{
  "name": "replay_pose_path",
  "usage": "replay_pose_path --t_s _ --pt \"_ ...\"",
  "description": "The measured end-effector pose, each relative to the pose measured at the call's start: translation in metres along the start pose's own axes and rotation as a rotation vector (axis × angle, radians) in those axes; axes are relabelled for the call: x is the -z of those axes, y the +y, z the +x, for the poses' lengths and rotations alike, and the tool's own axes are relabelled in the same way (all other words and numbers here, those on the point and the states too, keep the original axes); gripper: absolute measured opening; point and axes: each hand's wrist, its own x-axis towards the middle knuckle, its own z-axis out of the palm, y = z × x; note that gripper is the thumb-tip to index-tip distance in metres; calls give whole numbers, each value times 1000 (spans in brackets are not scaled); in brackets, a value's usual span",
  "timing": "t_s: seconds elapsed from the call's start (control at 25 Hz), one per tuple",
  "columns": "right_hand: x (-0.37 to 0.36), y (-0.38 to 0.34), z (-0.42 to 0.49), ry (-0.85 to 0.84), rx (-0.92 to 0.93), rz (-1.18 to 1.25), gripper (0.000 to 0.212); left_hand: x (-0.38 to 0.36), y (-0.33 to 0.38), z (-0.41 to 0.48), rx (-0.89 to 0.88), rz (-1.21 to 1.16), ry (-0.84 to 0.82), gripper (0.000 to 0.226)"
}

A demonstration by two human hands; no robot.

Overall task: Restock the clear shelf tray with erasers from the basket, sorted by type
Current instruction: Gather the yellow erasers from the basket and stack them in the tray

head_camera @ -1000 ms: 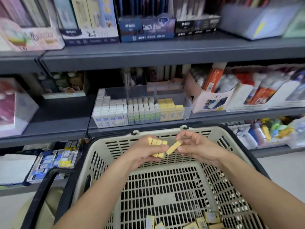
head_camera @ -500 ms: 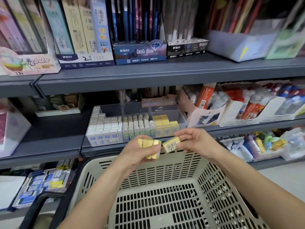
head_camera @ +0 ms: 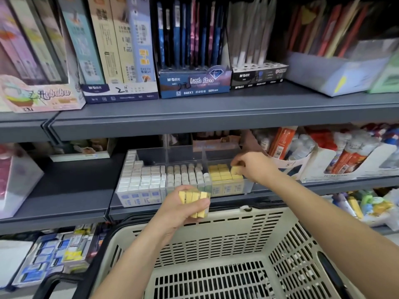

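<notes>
The clear shelf tray sits on the middle shelf with three sections: white-blue erasers on the left, white-green erasers in the middle, yellow erasers on the right. My right hand reaches over the right section and pinches one yellow eraser just above the yellow rows. My left hand hovers in front of the tray above the basket rim, shut on a stack of several yellow erasers. The beige slotted basket fills the lower view.
A grey shelf edge overhangs the tray from above. White display boxes of glue and correction supplies stand right of the tray. A pink-white box sits at far left. Eraser packs lie on the lower shelf left of the basket.
My right hand has moved up and forward from above the basket to the tray's right section with one yellow eraser. My left hand rose slightly, still holding its stack. The view tilted upward.
</notes>
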Motion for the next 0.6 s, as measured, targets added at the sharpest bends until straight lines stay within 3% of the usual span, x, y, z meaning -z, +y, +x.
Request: replay_pose_path --t_s 0.24,0.32,0.44,0.48,0.6 --pt "-4 3 15 -212 40 -31 30 0 1 1 26 -3 3 63" --pt "0 -2 11 -178 38 -45 31 0 3 1 39 -17 -2 60" --pt "7 -18 -11 83 94 176 23 -2 6 -2 50 -89 -18 59" --pt "7 -25 -23 78 159 299 20 -3 7 -2 54 -124 -24 58" --pt "3 -47 -60 -151 250 584 22 -12 8 -2 51 -172 -37 38"
